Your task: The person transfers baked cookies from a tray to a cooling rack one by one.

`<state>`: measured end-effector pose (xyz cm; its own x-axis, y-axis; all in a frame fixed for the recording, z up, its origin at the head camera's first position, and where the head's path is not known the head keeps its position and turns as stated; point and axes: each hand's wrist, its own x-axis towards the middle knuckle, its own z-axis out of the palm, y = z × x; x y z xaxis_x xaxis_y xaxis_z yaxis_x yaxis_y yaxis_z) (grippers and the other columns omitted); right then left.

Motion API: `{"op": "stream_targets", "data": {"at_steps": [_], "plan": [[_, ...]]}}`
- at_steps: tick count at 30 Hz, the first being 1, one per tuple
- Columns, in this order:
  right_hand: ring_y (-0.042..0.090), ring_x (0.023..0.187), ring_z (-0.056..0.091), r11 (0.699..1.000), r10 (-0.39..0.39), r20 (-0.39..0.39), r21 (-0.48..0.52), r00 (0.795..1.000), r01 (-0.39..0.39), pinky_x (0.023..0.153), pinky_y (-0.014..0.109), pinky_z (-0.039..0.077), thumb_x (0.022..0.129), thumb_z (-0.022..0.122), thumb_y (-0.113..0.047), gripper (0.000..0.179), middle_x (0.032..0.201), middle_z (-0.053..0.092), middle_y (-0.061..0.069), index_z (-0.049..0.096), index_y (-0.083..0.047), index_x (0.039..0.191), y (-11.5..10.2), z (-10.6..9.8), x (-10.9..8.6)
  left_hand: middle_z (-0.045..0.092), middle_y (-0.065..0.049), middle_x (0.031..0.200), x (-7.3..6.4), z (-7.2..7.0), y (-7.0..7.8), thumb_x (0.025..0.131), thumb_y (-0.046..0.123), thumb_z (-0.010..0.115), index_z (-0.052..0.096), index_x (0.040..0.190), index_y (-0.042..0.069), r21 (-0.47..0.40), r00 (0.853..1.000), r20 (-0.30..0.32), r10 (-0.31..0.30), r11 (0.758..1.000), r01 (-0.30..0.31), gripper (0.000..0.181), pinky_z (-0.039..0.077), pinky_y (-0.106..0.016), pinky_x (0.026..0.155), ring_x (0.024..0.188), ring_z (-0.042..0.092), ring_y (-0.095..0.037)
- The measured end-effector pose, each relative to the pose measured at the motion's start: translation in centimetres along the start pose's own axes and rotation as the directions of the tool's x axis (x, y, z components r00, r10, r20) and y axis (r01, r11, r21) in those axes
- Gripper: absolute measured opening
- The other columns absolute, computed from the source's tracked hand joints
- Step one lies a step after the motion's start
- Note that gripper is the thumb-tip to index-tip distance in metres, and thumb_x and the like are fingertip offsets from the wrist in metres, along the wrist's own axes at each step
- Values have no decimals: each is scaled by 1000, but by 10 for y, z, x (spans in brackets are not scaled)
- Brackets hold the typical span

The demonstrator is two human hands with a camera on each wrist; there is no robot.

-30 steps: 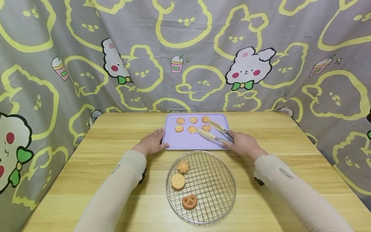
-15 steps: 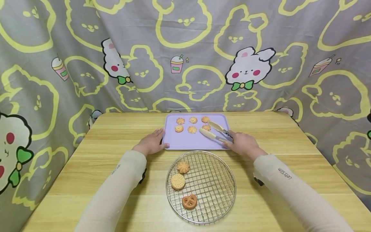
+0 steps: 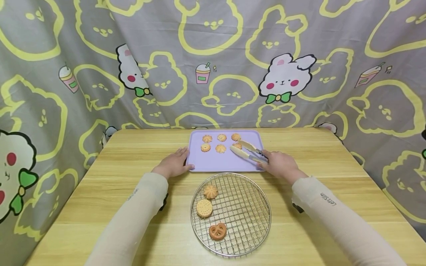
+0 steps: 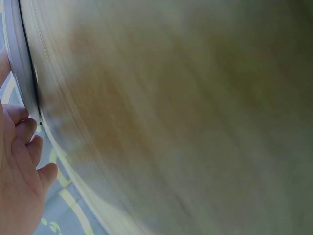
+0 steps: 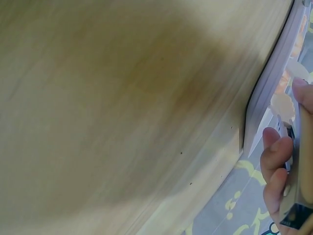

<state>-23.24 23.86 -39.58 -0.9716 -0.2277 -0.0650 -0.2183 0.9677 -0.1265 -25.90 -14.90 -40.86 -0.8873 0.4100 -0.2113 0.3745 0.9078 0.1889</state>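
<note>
In the head view my left hand point(image 3: 173, 162) rests at the near left corner of a purple tray point(image 3: 201, 162). Its thumb touches the rim, and the fingers lie loosely beside the left edge. My right hand point(image 3: 281, 165) grips a pair of tongs point(image 3: 244, 155) with pale tips over the tray's right side. The tong arms stand apart. A flower-shaped cookie point(image 3: 237, 146) lies between the tips, partly hidden; whether they touch it I cannot tell. Several other cookies point(image 3: 220, 148) sit in two rows on the tray.
A round wire cooling rack point(image 3: 244, 214) stands nearer on the wooden table point(image 3: 116, 207). On it lie a flower-shaped cookie point(image 3: 210, 192), a round dotted biscuit point(image 3: 204, 208) and a brown pretzel point(image 3: 217, 231). A patterned curtain point(image 3: 233, 92) hangs behind the table.
The near tong arm has moved right, so the tips are closer together around the right cookie of the front row. My left hand and the tray have stayed in place.
</note>
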Motion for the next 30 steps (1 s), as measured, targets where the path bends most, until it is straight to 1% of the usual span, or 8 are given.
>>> {"op": "stream_targets", "data": {"at_steps": [4,12,17,24,28,30], "plan": [[37,84,63,1000,-9,-8,-6,1000,9,60,47,52,90,57,-54,71,113,62,27,44,-8,143,1,0,-1,11,-16,157,0,1,0,97,52,46,16,151,0,4,1000,-1,1,1000,-1,81,14,-45,115,143,10,-32],[37,87,63,999,-32,-25,-12,999,32,66,51,53,91,56,-53,69,114,62,25,44,-9,143,4,0,-5,12,-16,157,2,2,0,97,52,45,16,151,-1,16,1000,-2,3,1000,-3,81,14,-44,116,143,10,-32],[39,87,63,999,-33,-45,13,998,33,69,53,52,91,56,-54,70,115,62,26,43,-10,144,5,0,-9,12,-17,157,3,2,0,97,52,45,16,151,-1,19,1000,-3,10,1000,-10,81,14,-44,116,143,10,-33],[31,78,60,997,-28,-78,67,997,34,68,53,51,90,57,-54,70,114,62,25,43,-12,145,9,-2,-15,12,-17,157,3,2,-1,97,52,45,16,151,-1,15,1000,-4,10,1000,-10,81,14,-44,116,143,10,-32],[31,76,59,996,-35,-105,78,994,43,69,53,51,90,57,-55,70,115,62,26,43,-13,145,10,-5,-18,12,-16,157,3,2,-1,97,52,45,16,151,-1,13,1000,-6,9,1000,-9,81,14,-44,116,143,10,-32],[33,79,61,996,-47,-123,73,991,56,70,54,51,90,57,-55,70,116,62,26,44,-13,144,11,-5,-21,12,-16,157,3,2,-1,97,52,45,16,151,-1,11,1000,-5,8,1000,-8,81,14,-44,116,143,10,-32]]}}
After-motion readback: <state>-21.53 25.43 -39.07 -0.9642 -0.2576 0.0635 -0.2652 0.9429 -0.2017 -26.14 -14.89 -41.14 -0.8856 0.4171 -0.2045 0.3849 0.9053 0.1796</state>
